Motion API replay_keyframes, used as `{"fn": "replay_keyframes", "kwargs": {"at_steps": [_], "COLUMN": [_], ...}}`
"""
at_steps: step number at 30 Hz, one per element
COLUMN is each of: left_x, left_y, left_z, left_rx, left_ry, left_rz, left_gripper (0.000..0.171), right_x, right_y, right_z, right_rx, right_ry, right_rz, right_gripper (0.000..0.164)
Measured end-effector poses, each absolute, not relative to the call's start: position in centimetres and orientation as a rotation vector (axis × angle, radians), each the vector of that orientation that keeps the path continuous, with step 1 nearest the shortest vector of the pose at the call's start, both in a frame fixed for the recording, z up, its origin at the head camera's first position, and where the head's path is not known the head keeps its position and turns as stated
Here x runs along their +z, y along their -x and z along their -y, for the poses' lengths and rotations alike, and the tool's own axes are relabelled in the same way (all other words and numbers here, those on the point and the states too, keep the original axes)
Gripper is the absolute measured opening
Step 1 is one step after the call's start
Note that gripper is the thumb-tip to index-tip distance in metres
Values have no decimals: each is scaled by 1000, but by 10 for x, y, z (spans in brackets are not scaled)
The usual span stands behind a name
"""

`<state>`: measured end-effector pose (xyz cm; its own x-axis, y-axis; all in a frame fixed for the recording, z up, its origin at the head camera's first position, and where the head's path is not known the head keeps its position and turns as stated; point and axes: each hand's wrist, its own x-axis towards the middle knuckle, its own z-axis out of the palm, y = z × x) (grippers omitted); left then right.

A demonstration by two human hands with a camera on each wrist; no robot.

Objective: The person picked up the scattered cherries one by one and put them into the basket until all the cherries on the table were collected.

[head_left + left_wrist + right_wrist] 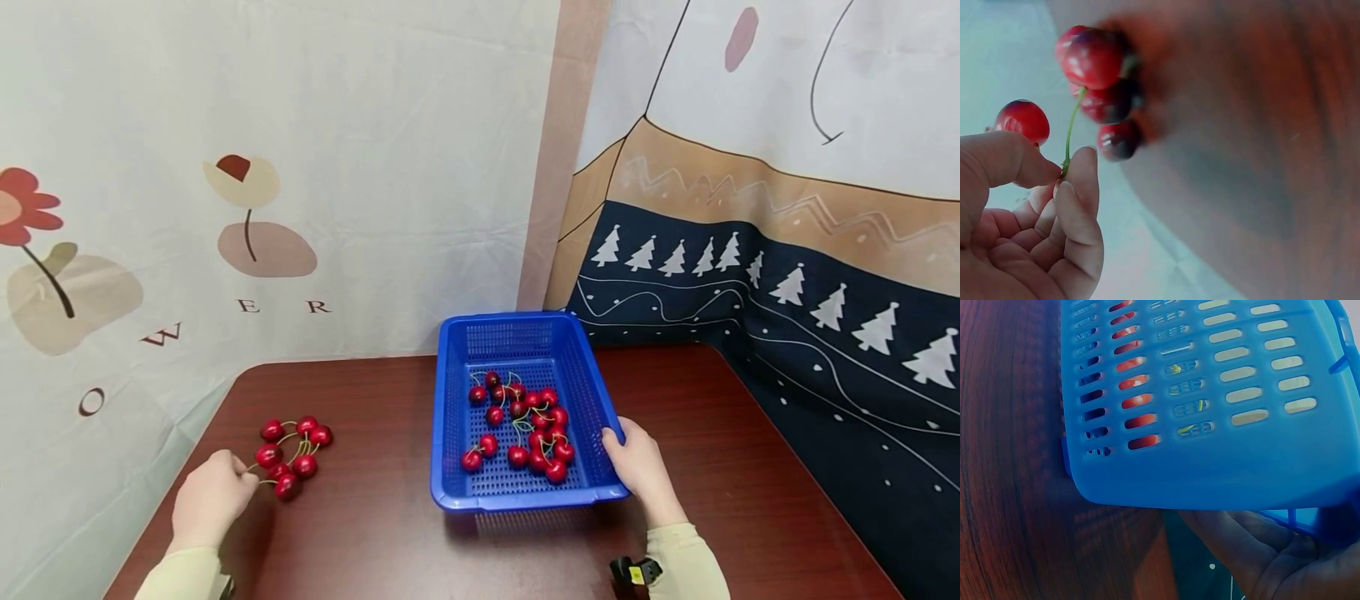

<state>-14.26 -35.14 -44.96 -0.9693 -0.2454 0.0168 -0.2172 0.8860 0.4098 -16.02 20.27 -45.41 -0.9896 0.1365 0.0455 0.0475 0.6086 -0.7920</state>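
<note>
On the left of the head view, my left hand [213, 500] pinches the thin green stem [1070, 131] of a red cherry [1092, 59] between thumb and fingertips. Several more cherries [303, 465] lie in a loose cluster on the table just beyond those fingertips. My right hand [641, 462] grips the right rim of a blue perforated plastic basket [510, 502], thumb over the edge. The right wrist view shows the basket's slotted side [1210, 472] up close, with my fingers at its rim. Many cherries [538, 429] with green stems lie spread on the basket's floor.
The basket stands on a dark reddish-brown table [360, 533] with rounded far corners. A pale printed curtain [397, 208] hangs behind it, and a navy cloth with white trees [750, 300] borders the right side. A black wrist strap [635, 572] is near my right sleeve.
</note>
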Motion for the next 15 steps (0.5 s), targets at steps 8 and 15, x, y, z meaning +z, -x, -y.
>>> {"fn": "replay_keyframes", "kwargs": {"at_steps": [8,15], "left_x": [-426,-418], "left_y": [138,135], "left_z": [349,346], "left_rx": [-615,-601], "left_ry": [-277,-230], "left_rz": [2834,2735], "left_gripper": [10,5], "right_x": [-456,-454], "right_y": [160,160], "right_z": [-204,-203], "right_rx": [1338,1343], "right_ry": [168,167], "right_rz": [2725,2724], "right_gripper": [36,36]}}
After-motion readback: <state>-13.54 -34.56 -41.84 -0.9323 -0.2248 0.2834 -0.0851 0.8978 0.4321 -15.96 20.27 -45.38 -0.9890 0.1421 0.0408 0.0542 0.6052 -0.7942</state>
